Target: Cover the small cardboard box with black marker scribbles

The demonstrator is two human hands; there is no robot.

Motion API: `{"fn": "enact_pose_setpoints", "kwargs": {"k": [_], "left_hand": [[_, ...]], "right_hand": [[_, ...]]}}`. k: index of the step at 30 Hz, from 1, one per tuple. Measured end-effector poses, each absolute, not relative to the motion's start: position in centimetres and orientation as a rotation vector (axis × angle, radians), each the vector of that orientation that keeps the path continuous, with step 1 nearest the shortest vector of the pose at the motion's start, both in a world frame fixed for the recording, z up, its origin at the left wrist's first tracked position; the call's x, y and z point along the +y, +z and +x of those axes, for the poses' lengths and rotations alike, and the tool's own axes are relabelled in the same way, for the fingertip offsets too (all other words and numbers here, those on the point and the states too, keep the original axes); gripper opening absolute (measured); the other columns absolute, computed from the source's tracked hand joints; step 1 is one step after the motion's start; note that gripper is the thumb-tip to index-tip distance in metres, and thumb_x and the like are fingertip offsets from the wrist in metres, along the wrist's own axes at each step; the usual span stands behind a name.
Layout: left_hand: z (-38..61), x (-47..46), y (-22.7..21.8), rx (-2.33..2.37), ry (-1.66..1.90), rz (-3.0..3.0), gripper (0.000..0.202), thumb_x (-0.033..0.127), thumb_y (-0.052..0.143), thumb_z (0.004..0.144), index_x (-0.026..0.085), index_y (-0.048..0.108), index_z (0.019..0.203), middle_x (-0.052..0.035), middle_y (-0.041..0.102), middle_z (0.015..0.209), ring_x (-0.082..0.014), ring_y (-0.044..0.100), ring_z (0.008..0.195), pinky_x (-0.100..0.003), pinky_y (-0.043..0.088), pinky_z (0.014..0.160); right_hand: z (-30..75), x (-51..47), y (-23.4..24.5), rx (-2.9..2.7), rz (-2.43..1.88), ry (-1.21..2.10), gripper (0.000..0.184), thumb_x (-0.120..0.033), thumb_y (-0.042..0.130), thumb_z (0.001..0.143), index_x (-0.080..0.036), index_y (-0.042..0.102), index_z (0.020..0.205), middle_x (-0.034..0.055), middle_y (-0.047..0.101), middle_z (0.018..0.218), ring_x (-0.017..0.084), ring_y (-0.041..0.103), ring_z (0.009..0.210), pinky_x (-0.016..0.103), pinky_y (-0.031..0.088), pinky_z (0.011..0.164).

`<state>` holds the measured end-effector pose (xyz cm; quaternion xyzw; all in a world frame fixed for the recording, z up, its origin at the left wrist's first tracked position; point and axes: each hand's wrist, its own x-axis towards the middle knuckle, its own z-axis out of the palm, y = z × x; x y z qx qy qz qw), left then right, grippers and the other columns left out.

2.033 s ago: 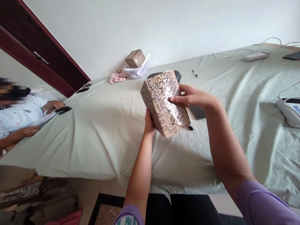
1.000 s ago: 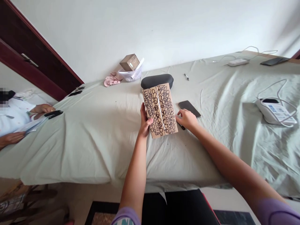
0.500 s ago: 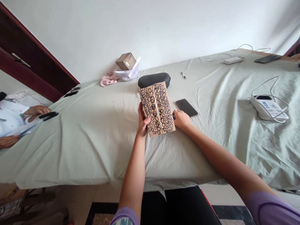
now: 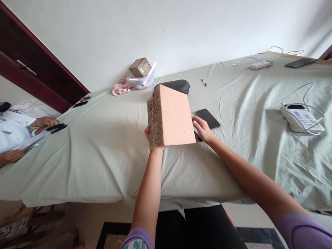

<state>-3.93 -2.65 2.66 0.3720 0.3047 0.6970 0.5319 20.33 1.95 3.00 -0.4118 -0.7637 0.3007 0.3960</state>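
Note:
My left hand point(image 4: 147, 132) grips a cardboard box point(image 4: 169, 117) from behind and holds it up over the table's near side. Its plain tan face is turned toward me, and its left side is covered in black scribbled circles. My right hand point(image 4: 202, 128) rests on the cloth just right of the box. Its fingers curl over a dark marker point(image 4: 197, 136), and a black phone point(image 4: 207, 118) lies beside it.
A pale green cloth point(image 4: 103, 138) covers the table. On it lie a dark case point(image 4: 176, 85), a pen point(image 4: 204, 82), a white device with cables point(image 4: 302, 118), a power strip point(image 4: 260, 64), a small box on a plastic bag point(image 4: 140, 67) and a pink cloth point(image 4: 119, 88). Another person's arm point(image 4: 38, 122) rests at the left.
The box was lowered to the table, then turned so its plain face points at me instead of the scribbled one. My right hand left the box and dropped onto the marker.

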Motion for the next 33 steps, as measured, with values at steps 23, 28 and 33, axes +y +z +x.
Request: {"fn": "enact_pose_setpoints", "kwargs": {"k": [23, 28, 33], "left_hand": [[-1.9, -3.8, 4.3, 1.368, 2.176, 1.319, 0.105, 0.066, 0.094, 0.068, 0.036, 0.048, 0.158, -0.0101, 0.017, 0.183, -0.0438, 0.026, 0.168, -0.058, 0.034, 0.134], [-4.2, -2.8, 3.7, 0.912, 1.793, 1.000, 0.087, 0.072, 0.082, 0.076, 0.028, 0.059, 0.147, -0.0160, 0.062, 0.156, -0.0403, 0.055, 0.151, -0.058, 0.048, 0.123], [-4.6, -2.3, 2.7, 0.837, 1.659, 0.922, 0.082, 0.054, 0.088, 0.066, 0.029, 0.064, 0.140, -0.0127, 0.070, 0.145, -0.0403, 0.062, 0.143, -0.057, 0.053, 0.117]], "right_hand": [[18.1, -0.5, 3.7, -1.788, -0.939, 0.933, 0.169, -0.095, 0.082, 0.058, -0.013, -0.003, 0.180, 0.0274, 0.019, 0.182, 0.048, 0.015, 0.171, 0.066, 0.019, 0.137], [19.4, 0.4, 4.5, -1.682, -0.801, 1.292, 0.136, -0.090, 0.073, 0.073, -0.026, 0.017, 0.180, 0.0158, 0.035, 0.181, 0.040, 0.048, 0.157, 0.057, 0.043, 0.127], [20.1, 1.8, 4.1, -1.616, -0.987, 1.252, 0.084, -0.073, 0.040, 0.101, -0.019, 0.047, 0.166, 0.0175, 0.057, 0.166, 0.032, 0.066, 0.136, 0.048, 0.056, 0.111]]}}
